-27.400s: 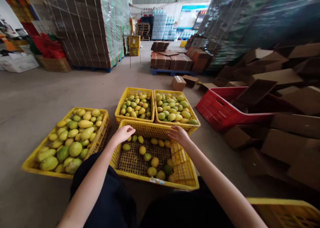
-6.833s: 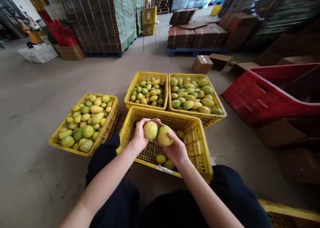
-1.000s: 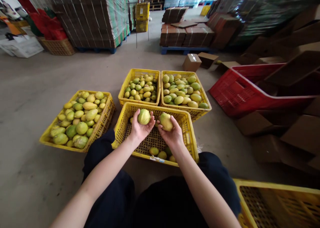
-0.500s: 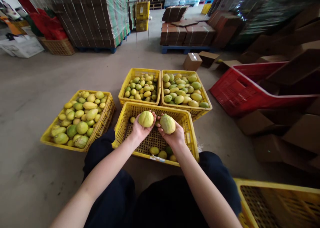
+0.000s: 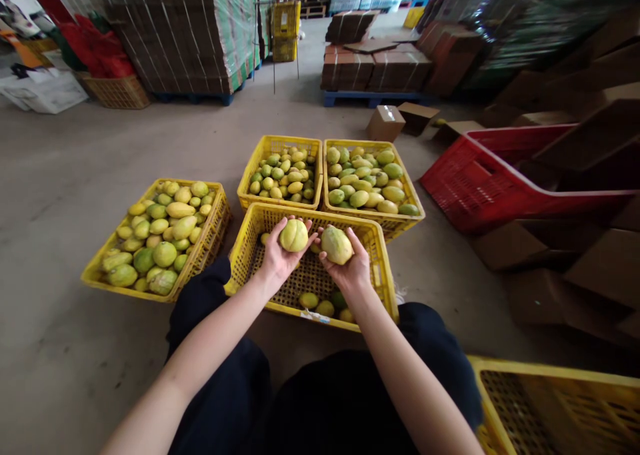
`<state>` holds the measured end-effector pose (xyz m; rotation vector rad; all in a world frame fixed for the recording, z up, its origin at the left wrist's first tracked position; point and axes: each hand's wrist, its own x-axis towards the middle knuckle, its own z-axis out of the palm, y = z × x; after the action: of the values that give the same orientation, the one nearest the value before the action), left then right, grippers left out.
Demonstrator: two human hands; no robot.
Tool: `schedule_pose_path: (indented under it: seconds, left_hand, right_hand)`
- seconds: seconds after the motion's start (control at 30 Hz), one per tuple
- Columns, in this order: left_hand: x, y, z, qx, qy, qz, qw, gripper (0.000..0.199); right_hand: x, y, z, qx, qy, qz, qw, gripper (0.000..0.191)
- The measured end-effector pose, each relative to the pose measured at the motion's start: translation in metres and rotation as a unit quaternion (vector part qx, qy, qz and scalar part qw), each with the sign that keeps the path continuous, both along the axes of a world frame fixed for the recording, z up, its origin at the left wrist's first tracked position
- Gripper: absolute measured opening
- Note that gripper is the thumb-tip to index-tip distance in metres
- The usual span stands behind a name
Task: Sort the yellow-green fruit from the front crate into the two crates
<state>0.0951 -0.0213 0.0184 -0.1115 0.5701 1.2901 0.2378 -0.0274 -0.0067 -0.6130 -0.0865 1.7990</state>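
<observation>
My left hand (image 5: 280,255) holds a round, ridged yellow-green fruit (image 5: 294,235) on its palm and fingers. On the right, a larger, bumpy pale green fruit (image 5: 337,245) rests in my right hand (image 5: 354,268), thumb along its side. Both hands are palm up, side by side above the near yellow crate (image 5: 385,275), and the two fruits are apart. Inside that crate, several smaller fruits (image 5: 325,308) lie along the near edge, with a few more partly hidden behind my hands.
Yellow crates full of fruit stand at the left (image 5: 93,278), behind (image 5: 245,185) and behind right (image 5: 417,208). A red crate (image 5: 455,182) with cardboard is at the right. Another yellow crate (image 5: 550,373) sits at the lower right. Boxes on a pallet (image 5: 375,98) are farther back.
Both hands have turned slightly, with the thumbs raised more beside the fruits. The right fruit is rotated and shows a smoother side. The crates look the same.
</observation>
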Motion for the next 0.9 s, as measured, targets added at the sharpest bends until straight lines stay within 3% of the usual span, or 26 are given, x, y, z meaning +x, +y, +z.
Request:
schedule_pose_path:
  seconds: [0.2, 0.37, 0.9]
  left_hand:
    - [-0.0038, -0.0013, -0.0012, -0.02, -0.017, -0.019, 0.999, 0.01]
    - [-0.0044, -0.0013, -0.0033, -0.015, -0.052, 0.011, 0.998, 0.019]
    - [-0.0035, -0.0025, -0.005, -0.005, -0.072, 0.015, 0.997, 0.036]
  right_hand:
    - [-0.0023, -0.0031, 0.0027, 0.009, -0.011, -0.005, 1.0, 0.021]
    - [-0.0063, -0.0055, 0.007, 0.017, -0.009, -0.009, 1.0, 0.023]
    - [-0.0052, -0.0039, -0.0024, 0.037, 0.003, -0.034, 0.999, 0.018]
